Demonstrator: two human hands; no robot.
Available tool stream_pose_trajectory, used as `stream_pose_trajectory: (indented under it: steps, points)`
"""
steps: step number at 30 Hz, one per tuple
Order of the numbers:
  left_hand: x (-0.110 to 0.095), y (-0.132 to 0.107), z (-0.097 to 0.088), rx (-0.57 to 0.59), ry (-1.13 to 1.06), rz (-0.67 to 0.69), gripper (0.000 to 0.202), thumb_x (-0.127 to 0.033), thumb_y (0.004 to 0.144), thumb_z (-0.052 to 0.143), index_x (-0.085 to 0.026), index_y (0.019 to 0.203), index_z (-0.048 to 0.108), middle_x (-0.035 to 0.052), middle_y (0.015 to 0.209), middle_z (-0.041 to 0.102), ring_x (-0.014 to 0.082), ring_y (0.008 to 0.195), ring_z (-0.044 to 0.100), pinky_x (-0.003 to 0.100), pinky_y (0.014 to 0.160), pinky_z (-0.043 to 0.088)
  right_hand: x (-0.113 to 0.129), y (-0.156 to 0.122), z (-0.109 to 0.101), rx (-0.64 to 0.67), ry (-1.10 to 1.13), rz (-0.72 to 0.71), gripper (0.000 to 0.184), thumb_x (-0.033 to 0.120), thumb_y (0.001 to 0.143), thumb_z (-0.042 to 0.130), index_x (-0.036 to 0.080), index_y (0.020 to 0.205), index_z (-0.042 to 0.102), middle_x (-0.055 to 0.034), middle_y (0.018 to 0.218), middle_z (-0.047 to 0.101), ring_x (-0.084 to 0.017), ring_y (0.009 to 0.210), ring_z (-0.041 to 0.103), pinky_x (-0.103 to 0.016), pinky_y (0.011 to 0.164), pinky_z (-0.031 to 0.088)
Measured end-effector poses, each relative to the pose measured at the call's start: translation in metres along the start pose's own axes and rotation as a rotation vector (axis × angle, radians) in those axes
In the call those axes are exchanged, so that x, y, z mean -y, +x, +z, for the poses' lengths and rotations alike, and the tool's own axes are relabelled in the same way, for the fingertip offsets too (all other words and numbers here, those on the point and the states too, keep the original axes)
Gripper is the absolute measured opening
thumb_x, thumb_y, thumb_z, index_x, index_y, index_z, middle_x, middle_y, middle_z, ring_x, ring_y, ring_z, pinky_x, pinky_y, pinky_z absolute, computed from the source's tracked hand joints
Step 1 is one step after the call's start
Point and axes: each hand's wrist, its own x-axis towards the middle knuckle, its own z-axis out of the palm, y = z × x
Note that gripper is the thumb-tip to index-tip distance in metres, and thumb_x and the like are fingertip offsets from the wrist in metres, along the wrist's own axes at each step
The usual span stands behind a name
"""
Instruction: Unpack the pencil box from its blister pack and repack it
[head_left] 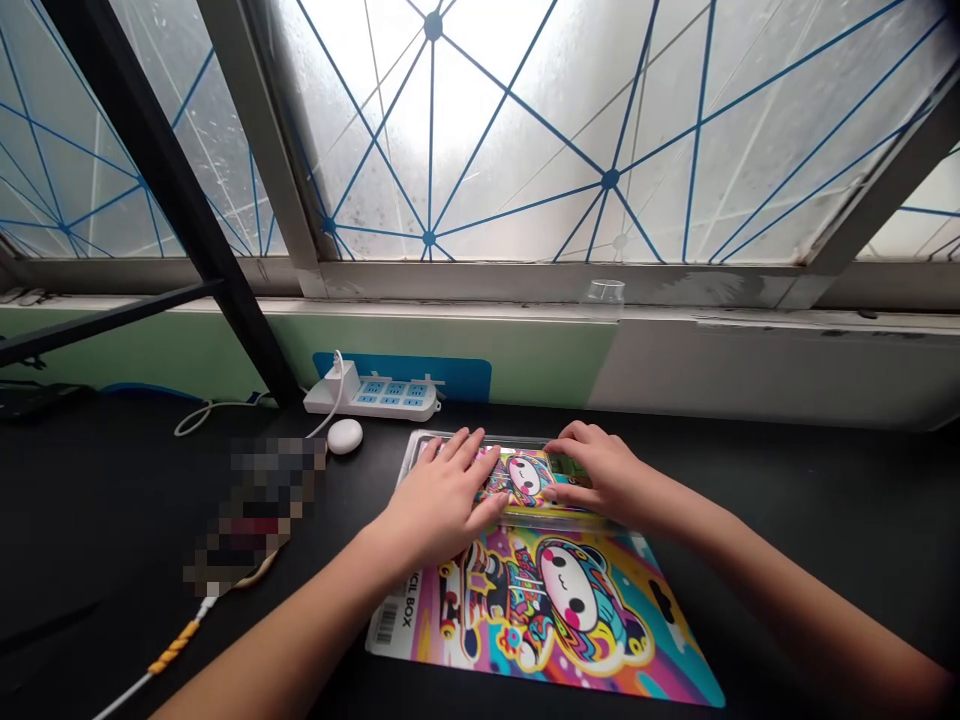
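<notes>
A colourful pencil box [525, 474] with a cartoon character lies in a clear plastic blister at the top of a bright printed backing card [577, 600], flat on the black table. My left hand [450, 495] rests on the box's left part, fingers stretched out and spread, palm down. At the right end, my right hand [600, 475] has its curled fingers over the far side and its thumb on the near side, gripping the box. Part of the box is hidden under both hands. The card carries a barcode and "BOX" lettering along its left edge.
A white power strip [390, 396] with a plugged-in charger stands against the wall. Beside it sits a round white object [345, 436]. To the left lies a blurred-out item [255, 515] with a white cable [135, 695]. A black slanted post [180, 200] rises at the left.
</notes>
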Motion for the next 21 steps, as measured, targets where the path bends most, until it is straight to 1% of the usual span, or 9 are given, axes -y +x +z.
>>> stream_pose_trajectory:
  steps: [6, 11, 17, 21]
  points:
    - [-0.001, -0.001, 0.0, -0.017, 0.032, 0.016, 0.064, -0.059, 0.105, 0.03, -0.02, 0.154, 0.044, 0.0145, 0.166, 0.033, 0.0321, 0.155, 0.028, 0.056, 0.121, 0.027, 0.004, 0.003, 0.002, 0.03, -0.04, 0.04, 0.048, 0.062, 0.087, 0.068, 0.022, 0.112, 0.067, -0.0116, 0.115, 0.063, -0.032, 0.107, 0.058, -0.048, 0.092, 0.047]
    - [-0.001, -0.002, 0.001, -0.043, 0.03, 0.01, 0.063, -0.058, 0.105, 0.033, -0.021, 0.155, 0.042, 0.0142, 0.165, 0.036, 0.0332, 0.153, 0.031, 0.059, 0.119, 0.028, 0.007, 0.002, 0.001, 0.016, -0.051, 0.064, 0.044, 0.06, 0.086, 0.07, 0.022, 0.109, 0.065, -0.0104, 0.114, 0.063, -0.03, 0.106, 0.058, -0.044, 0.09, 0.047]
    - [0.0, -0.005, -0.005, -0.133, 0.031, 0.01, 0.057, -0.054, 0.104, 0.044, -0.021, 0.151, 0.045, 0.0135, 0.157, 0.049, 0.0328, 0.146, 0.043, 0.063, 0.119, 0.026, 0.005, 0.001, 0.007, -0.071, -0.054, 0.065, 0.04, 0.051, 0.081, 0.077, 0.022, 0.105, 0.063, -0.0111, 0.117, 0.064, -0.031, 0.106, 0.059, -0.044, 0.088, 0.048]
    - [0.008, -0.007, -0.012, -0.193, 0.033, 0.003, 0.058, -0.05, 0.102, 0.053, -0.021, 0.151, 0.044, 0.0131, 0.147, 0.059, 0.0317, 0.137, 0.053, 0.063, 0.118, 0.026, 0.006, -0.001, 0.009, -0.15, -0.061, 0.027, 0.042, 0.048, 0.076, 0.082, 0.024, 0.103, 0.061, -0.0104, 0.115, 0.067, -0.032, 0.105, 0.062, -0.045, 0.086, 0.049]
